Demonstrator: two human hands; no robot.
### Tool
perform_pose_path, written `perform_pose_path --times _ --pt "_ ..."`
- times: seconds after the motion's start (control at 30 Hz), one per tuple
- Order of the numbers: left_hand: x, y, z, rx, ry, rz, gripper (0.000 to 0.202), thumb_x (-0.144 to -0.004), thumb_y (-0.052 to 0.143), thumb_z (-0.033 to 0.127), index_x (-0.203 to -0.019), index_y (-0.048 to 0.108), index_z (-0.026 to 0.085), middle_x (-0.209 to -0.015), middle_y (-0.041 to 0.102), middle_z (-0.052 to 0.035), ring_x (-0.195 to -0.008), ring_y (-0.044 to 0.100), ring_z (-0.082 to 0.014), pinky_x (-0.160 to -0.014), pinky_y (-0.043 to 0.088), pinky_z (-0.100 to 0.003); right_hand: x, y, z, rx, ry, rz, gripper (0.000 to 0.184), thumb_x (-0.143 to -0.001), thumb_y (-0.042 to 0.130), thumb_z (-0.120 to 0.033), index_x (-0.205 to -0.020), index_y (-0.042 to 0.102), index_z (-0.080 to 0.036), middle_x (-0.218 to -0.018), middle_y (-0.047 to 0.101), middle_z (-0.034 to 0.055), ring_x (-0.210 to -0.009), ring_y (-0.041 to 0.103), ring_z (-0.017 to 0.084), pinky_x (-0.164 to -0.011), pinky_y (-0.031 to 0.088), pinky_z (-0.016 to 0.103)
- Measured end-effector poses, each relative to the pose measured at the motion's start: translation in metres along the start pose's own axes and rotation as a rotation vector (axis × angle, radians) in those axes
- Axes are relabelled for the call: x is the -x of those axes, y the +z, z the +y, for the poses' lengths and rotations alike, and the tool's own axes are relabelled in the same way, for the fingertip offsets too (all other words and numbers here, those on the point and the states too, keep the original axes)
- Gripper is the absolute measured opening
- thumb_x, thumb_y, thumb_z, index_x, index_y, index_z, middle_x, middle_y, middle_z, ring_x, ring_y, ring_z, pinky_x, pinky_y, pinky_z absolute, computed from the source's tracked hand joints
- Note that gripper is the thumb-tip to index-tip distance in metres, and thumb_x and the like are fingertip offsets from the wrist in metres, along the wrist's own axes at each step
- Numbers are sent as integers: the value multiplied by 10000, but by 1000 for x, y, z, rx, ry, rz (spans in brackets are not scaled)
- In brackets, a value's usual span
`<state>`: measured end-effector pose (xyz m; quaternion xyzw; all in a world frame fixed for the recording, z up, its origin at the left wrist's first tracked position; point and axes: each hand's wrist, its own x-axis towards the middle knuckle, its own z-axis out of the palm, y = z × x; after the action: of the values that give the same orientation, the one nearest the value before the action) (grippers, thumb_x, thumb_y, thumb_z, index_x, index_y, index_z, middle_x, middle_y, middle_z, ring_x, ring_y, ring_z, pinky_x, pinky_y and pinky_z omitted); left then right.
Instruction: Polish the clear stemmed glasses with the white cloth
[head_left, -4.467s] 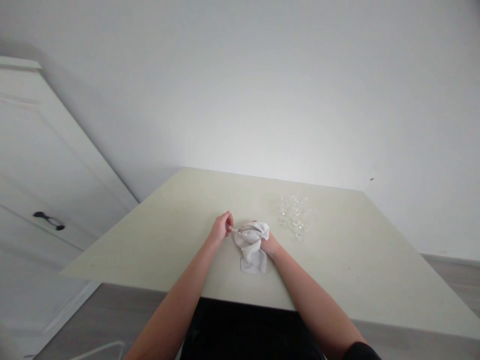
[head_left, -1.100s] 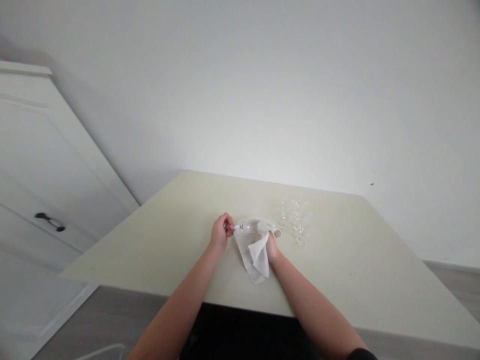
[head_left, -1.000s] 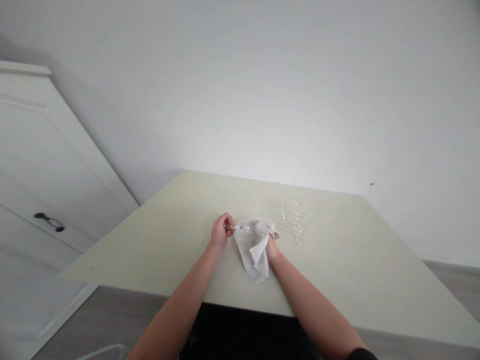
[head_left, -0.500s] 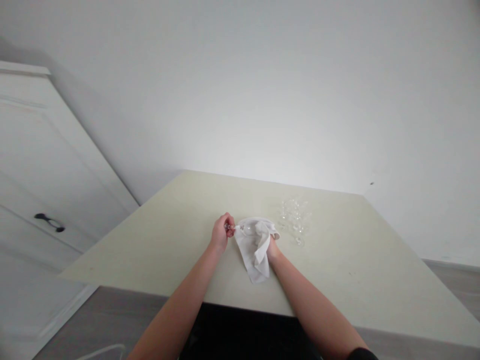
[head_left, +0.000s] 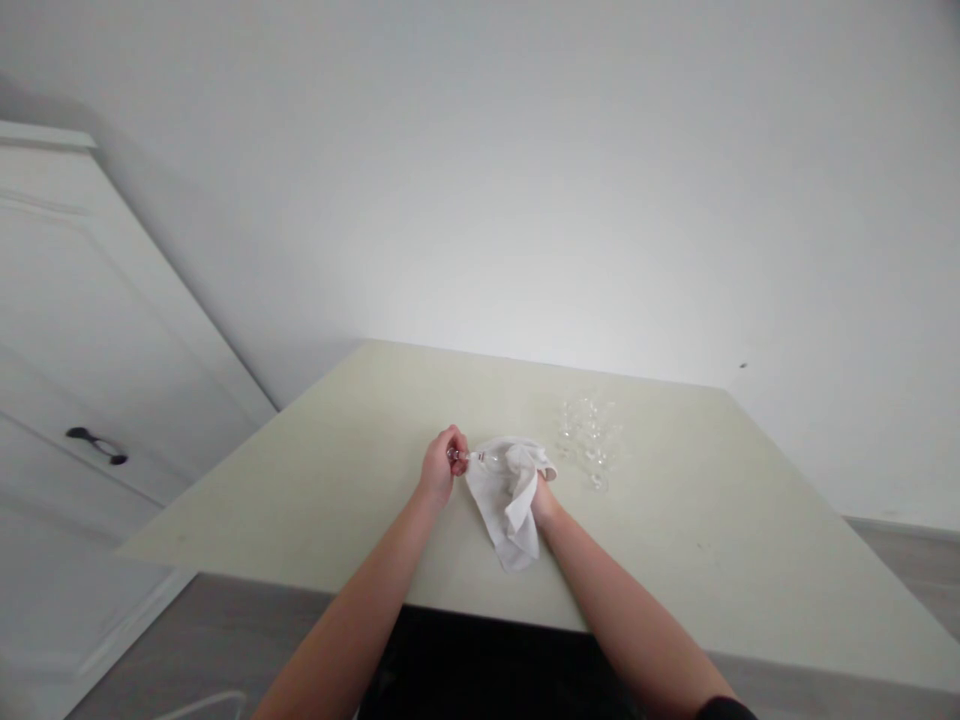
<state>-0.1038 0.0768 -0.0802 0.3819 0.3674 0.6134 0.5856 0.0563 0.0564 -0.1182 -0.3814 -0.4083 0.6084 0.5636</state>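
My left hand (head_left: 444,464) is closed around the stem end of a small clear stemmed glass (head_left: 487,458), which lies sideways with its bowl toward the right. A white cloth (head_left: 501,505) wraps the bowl end and hangs down toward the table. My right hand (head_left: 544,494) is mostly covered by the cloth and grips it around the bowl; its fingers are hidden. Just right of the cloth, several clear stemmed glasses (head_left: 591,435) stand grouped close together.
Both hands work over a pale table (head_left: 675,540) whose back edge runs along a white wall (head_left: 525,200). To the left stands a white cabinet (head_left: 90,300) with a dark handle (head_left: 97,445). Grey floor (head_left: 247,620) shows below the table's front edge.
The cloth's folds and lower corner have shifted slightly around the glass. Both hands keep their grips in nearly the same place.
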Motion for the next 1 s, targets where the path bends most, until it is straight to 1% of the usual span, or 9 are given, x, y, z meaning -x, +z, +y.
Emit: perform_pose_path --times 0.17,0.33,0.47,0.53,0.6,0.8,0.93,1.0 --pt "1 -1 0 -9 6 -19 439 -839 608 420 -498 471 181 -427 381 42 -355 306 -58 -372 243 -192 3 4 -3 -1 12 4 418 -563 769 -641 -673 580 -285 -683 656 38 -965 654 320 -930 547 429" --pt "4 -2 1 -16 9 -21 428 -836 607 413 -500 481 178 -438 398 42 -359 312 -57 -376 250 -197 5 2 -2 5 31 0 399 -612 766 -608 -670 563 -269 -663 632 25 -948 663 299 -893 552 401" --pt "5 -3 2 -19 -4 2 420 -841 598 405 -509 475 180 -446 408 42 -355 314 -57 -374 243 -195 7 -1 -2 52 -7 -23 369 -629 764 -542 -615 533 -255 -720 670 19 -995 666 294 -986 501 395" --pt "5 -3 3 -9 -14 5 418 -842 600 416 -517 482 181 -447 408 44 -351 316 -59 -372 244 -198 7 -3 -1 65 -34 -38 333 -651 743 -509 -607 542 -247 -754 691 21 -1038 663 294 -1046 462 402" --pt "5 -3 4 -7 -18 10 412 -836 605 422 -522 489 181 -452 417 43 -352 322 -59 -372 246 -201 7 -5 1 70 -47 -49 300 -667 733 -480 -615 556 -243 -765 699 21 -1075 657 298 -1074 439 414" --pt "5 -3 3 -9 -18 26 410 -831 612 418 -523 484 179 -455 417 46 -349 319 -55 -368 235 -196 4 -9 5 103 -40 -36 250 -672 749 -446 -662 610 -238 -783 714 21 -1059 659 295 -1077 429 414" --pt "4 -4 2 -7 -17 17 426 -839 611 431 -522 489 174 -465 420 45 -347 319 -50 -369 241 -192 4 -8 4 96 -54 -66 214 -685 742 -420 -685 641 -231 -808 716 21 -1044 671 291 -1055 449 404" --pt "3 -4 2 -6 -8 15 435 -842 609 436 -517 487 174 -464 418 44 -348 321 -51 -368 243 -191 5 -7 3 74 -49 -44 197 -686 744 -389 -682 640 -222 -793 709 23 -1043 675 291 -1027 468 395"
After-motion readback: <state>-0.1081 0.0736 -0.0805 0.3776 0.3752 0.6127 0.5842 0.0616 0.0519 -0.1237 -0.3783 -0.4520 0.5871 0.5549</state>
